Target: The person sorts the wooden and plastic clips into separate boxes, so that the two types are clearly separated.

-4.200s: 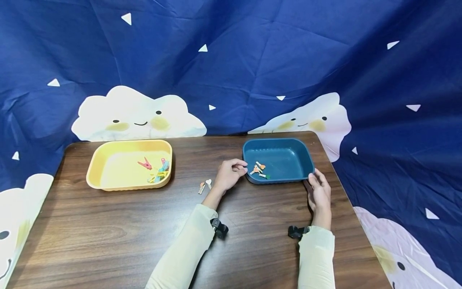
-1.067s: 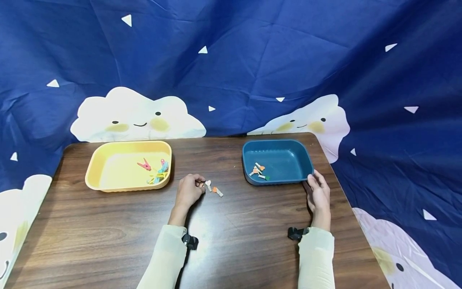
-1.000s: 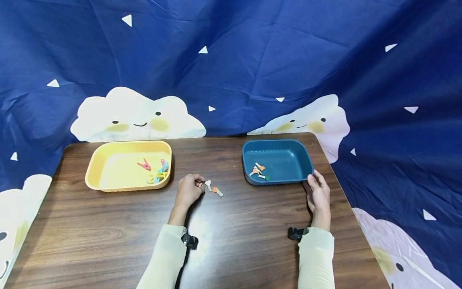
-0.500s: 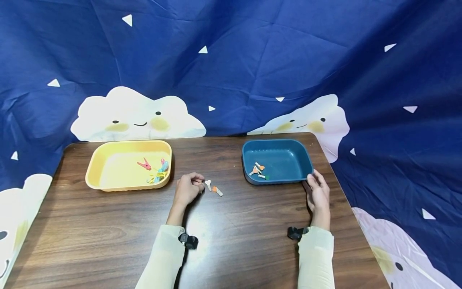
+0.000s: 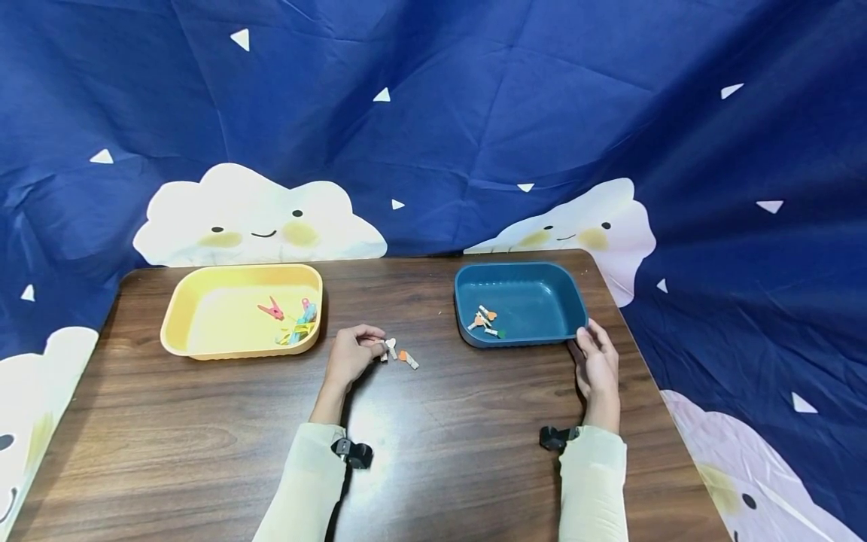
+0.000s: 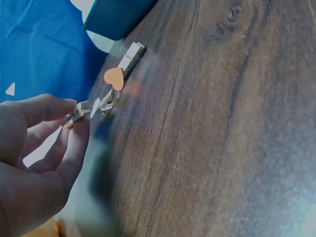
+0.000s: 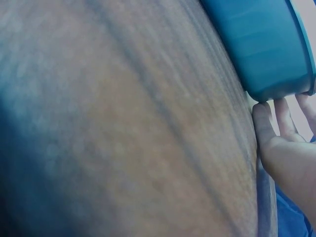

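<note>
In the head view my left hand [image 5: 354, 352] is over the table between the two bins. Its thumb and fingertips pinch a small wooden clothespin [image 6: 80, 111], partly hidden by the fingers, with a bit of orange showing. Right beside it lies a clothespin with a white heart [image 5: 390, 345], and just beyond that one with an orange heart [image 6: 114, 79]. My right hand [image 5: 599, 365] touches the near right corner of the blue bin [image 5: 524, 340], its fingers fairly straight against the outside. Several small heart clothespins [image 5: 489, 312] lie in that bin's near left corner.
A yellow bin [image 5: 203, 301] stands at the left of the wooden table [image 5: 447, 467]. Inside it are a red clothespin [image 5: 272, 308] and several yellow, blue and pink clips [image 5: 302, 325] toward its right end. Behind the table hangs a blue cloth [image 5: 433, 135].
My left hand has gone left from the blue bin to the loose clothespins and pinches one. Lately it has only shifted slightly, the clothespin turning in its fingers. My right hand stays put.
</note>
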`<state>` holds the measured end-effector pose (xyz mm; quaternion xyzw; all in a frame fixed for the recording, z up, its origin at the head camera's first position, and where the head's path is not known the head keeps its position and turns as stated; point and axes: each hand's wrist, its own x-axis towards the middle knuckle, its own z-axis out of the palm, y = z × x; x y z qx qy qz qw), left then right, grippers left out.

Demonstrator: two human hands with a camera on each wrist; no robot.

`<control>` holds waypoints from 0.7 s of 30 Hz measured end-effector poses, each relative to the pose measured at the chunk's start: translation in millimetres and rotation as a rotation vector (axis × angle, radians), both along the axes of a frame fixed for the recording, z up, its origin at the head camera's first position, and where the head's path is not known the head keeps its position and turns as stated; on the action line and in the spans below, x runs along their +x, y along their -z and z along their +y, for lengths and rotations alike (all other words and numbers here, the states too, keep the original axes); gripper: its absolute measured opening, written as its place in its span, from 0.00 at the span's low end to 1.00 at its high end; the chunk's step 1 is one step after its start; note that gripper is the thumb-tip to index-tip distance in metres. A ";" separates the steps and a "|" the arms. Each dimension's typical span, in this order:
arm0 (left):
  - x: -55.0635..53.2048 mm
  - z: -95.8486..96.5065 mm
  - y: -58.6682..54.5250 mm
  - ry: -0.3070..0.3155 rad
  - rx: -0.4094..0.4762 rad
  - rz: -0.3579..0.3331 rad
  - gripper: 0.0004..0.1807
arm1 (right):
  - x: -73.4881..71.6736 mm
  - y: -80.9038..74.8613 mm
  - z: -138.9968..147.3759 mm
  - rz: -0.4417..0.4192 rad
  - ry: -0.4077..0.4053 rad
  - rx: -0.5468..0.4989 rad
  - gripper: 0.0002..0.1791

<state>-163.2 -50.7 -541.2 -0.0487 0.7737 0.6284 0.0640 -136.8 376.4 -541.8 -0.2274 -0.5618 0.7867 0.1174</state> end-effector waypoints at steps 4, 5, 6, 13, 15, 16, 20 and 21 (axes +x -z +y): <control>0.0 0.8 -0.5 0.000 -0.009 -0.006 0.09 | -0.1 0.3 -0.2 0.007 -0.001 -0.006 0.26; 0.2 1.0 -0.9 -0.002 -0.016 -0.007 0.09 | -0.1 0.4 -0.1 0.007 -0.002 -0.005 0.26; 0.1 1.1 -0.9 -0.002 -0.017 -0.007 0.09 | 0.0 0.3 -0.1 0.007 -0.002 -0.006 0.26; -0.3 1.7 -0.3 0.000 0.027 -0.012 0.09 | -0.4 1.5 0.2 0.005 -0.001 0.002 0.26; -0.5 1.8 0.1 -0.002 0.046 -0.010 0.09 | -0.5 2.4 0.4 0.002 0.000 0.003 0.25; -0.4 1.9 -0.2 -0.003 0.058 -0.011 0.09 | -0.3 2.4 0.3 0.000 0.000 0.006 0.25; -0.5 2.6 -0.8 -0.006 0.112 -0.019 0.11 | 0.3 2.2 0.6 0.006 -0.004 0.010 0.25; -0.5 2.8 -1.0 -0.006 0.122 -0.022 0.11 | 0.3 2.1 0.8 0.008 -0.005 0.010 0.25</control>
